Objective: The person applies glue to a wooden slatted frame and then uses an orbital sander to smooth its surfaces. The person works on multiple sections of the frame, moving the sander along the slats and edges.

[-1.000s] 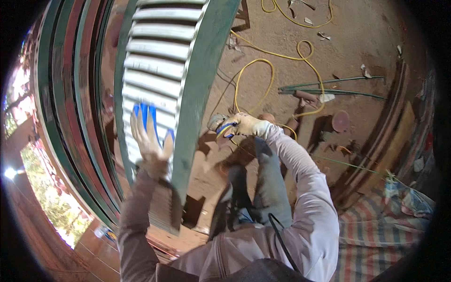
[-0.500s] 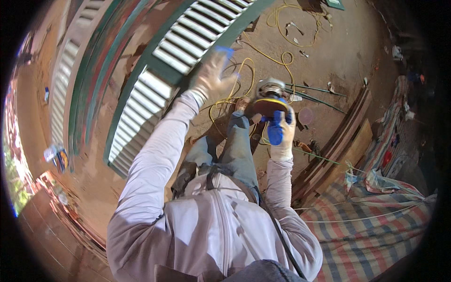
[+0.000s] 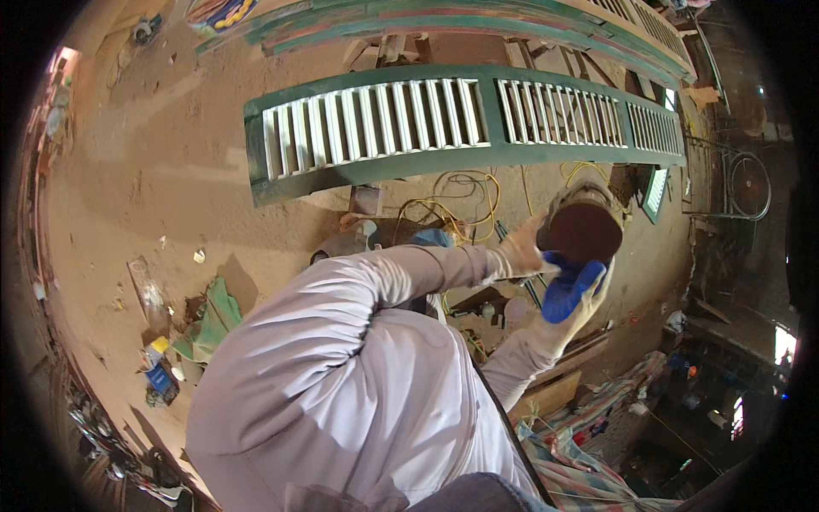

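Note:
An angle grinder with a round dark-red sanding disc is up in front of me on the right, the disc's face turned toward me. My right hand, in a white and blue glove, grips it from below, its blue palm side showing beside the disc's lower edge. My left hand, gloved too, is closed against the grinder's left side; some of its fingers are hidden behind the disc. Beyond both hands lies a green-framed louvred shutter with pale slats. The disc does not touch it.
Several green frames lie beyond the shutter. Yellow cord coils on the floor below it. A green cloth and a blue container are at left; striped sheeting and wooden boards are at lower right.
My view has swung left, so the shutter now runs across the picture. My left hand has come from near the shutter to the grinder, which is raised with its disc facing me.

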The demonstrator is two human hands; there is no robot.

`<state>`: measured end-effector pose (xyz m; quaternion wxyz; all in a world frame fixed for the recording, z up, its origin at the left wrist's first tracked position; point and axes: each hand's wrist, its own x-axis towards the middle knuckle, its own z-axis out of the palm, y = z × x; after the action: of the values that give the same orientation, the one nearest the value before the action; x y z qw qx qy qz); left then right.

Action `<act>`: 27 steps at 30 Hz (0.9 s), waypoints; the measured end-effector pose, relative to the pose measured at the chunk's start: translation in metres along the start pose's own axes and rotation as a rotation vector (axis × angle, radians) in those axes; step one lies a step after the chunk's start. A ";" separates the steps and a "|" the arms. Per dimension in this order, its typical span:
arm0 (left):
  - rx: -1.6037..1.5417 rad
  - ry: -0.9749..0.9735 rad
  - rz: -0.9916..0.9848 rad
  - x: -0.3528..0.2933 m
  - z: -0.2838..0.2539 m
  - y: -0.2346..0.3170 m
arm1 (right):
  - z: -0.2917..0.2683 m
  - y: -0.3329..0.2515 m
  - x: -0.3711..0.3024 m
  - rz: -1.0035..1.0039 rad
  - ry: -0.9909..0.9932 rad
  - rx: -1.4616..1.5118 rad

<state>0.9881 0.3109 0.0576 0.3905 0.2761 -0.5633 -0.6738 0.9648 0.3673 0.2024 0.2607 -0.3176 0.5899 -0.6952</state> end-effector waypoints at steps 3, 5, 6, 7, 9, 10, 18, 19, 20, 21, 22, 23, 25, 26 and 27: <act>-0.039 -0.245 -0.314 -0.005 -0.056 0.047 | -0.002 -0.001 0.023 -0.141 -0.015 -0.367; -0.233 -0.293 -0.367 -0.020 -0.072 0.051 | -0.021 0.031 0.040 -0.070 -0.032 -0.401; -0.394 -0.351 -0.455 -0.027 -0.075 0.051 | -0.020 0.045 0.041 -0.009 -0.121 -0.357; -0.553 -0.394 -0.542 -0.032 -0.078 0.050 | -0.019 0.060 0.043 0.056 -0.222 -0.306; -0.764 -0.544 -0.529 -0.037 -0.077 0.034 | -0.034 0.085 0.038 0.615 -0.632 0.508; -0.902 -0.626 -0.476 -0.042 -0.073 0.009 | -0.036 0.092 0.033 0.602 -0.545 0.436; -0.156 -0.439 -0.565 -0.049 -0.064 0.023 | -0.050 0.119 0.035 0.273 -0.211 -0.166; -0.104 -0.402 -0.491 -0.049 -0.057 0.028 | -0.051 0.121 0.038 0.261 -0.179 -0.235; -0.046 -0.317 -0.501 -0.051 -0.042 0.016 | -0.052 0.122 0.041 0.249 -0.146 -0.305; 0.008 -0.219 -0.504 -0.053 -0.024 -0.004 | -0.050 0.122 0.047 0.235 -0.127 -0.375; 0.063 -0.120 -0.511 -0.052 -0.015 -0.009 | -0.046 0.119 0.050 0.226 -0.134 -0.464; -0.017 -0.138 -0.481 -0.050 -0.011 -0.017 | -0.045 0.118 0.054 0.214 -0.131 -0.520; -0.180 -0.191 -0.423 -0.041 -0.011 -0.012 | -0.045 0.116 0.059 0.193 -0.108 -0.637; -0.271 -0.228 -0.486 -0.038 -0.013 -0.009 | -0.044 0.114 0.060 0.166 -0.127 -0.718; -0.360 -0.264 -0.549 -0.035 -0.019 0.005 | -0.040 0.110 0.061 0.139 -0.146 -0.797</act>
<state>1.0241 0.3296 0.0557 0.1610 0.2544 -0.3859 -0.8721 0.8930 0.3303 0.0980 0.2048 -0.4017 0.8129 -0.3687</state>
